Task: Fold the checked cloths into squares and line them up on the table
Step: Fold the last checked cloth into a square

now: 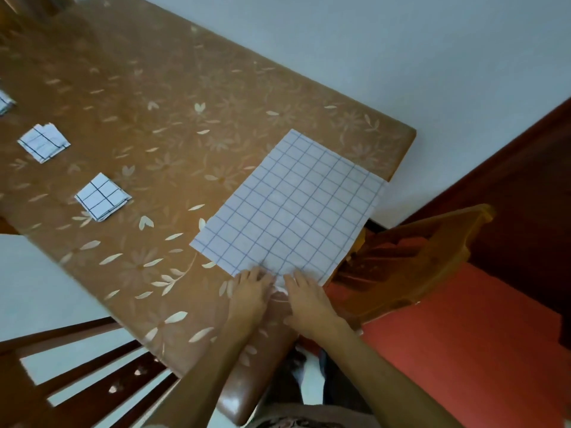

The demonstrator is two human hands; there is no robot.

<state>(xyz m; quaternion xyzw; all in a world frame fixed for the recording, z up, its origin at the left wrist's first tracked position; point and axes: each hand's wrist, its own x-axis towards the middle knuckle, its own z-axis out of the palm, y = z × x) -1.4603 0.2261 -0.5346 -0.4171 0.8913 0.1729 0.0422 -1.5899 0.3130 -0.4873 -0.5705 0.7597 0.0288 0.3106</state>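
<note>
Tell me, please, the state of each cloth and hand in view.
Large checked cloth: spread flat, unfolded.
Nearer small cloth: folded square.
Farther small cloth: folded, layers uneven.
Cloth at left edge: mostly cropped.
Left hand: fingers flat on large cloth's near edge.
Right hand: likewise.

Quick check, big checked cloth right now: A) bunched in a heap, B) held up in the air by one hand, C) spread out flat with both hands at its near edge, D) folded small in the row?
C: the large checked cloth lies spread out on the table, with the left hand and right hand touching its near edge.
</note>
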